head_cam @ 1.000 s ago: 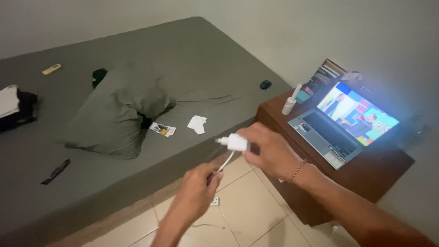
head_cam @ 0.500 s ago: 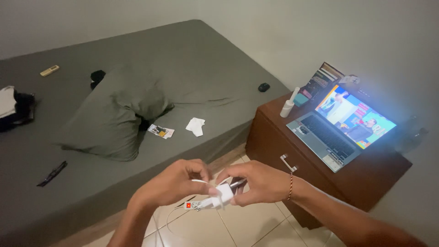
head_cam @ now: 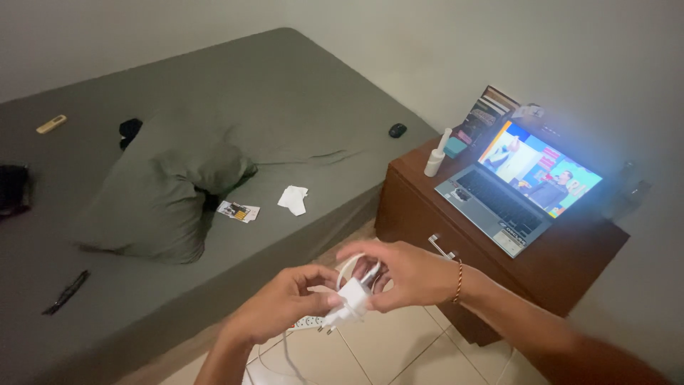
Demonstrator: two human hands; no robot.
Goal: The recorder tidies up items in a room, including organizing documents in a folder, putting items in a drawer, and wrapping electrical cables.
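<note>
Right, head view, looking down: both hands meet low in the centre of the frame over the tiled floor [head_cam: 399, 349]. In the left hand [head_cam: 281, 310], the fingers are curled and pressed against a white charger plug [head_cam: 350, 298], pinching it from the left. On the other side, the right hand [head_cam: 402, 274] wears a thin bracelet [head_cam: 458, 281] at the wrist and has its fingers closed around a loop of white cable [head_cam: 354, 267] just above the plug. A white power strip [head_cam: 308, 323] lies on the floor beneath the hands.

Filling the left and upper left of the frame is a bed [head_cam: 299, 93] in a grey-green sheet, with a matching pillow [head_cam: 160, 196] on it, a small printed card [head_cam: 239, 211] and a white scrap of paper [head_cam: 293, 199] just right of the pillow, a dark mouse-like object [head_cam: 397, 130] near the bed's right edge, and a black pen-like thing [head_cam: 66, 291] at lower left.

Over on the right stands a brown wooden cabinet [head_cam: 570, 264]; its tabletop carries an open laptop [head_cam: 520, 189] with a bright screen and a small white bottle [head_cam: 436, 158].
</note>
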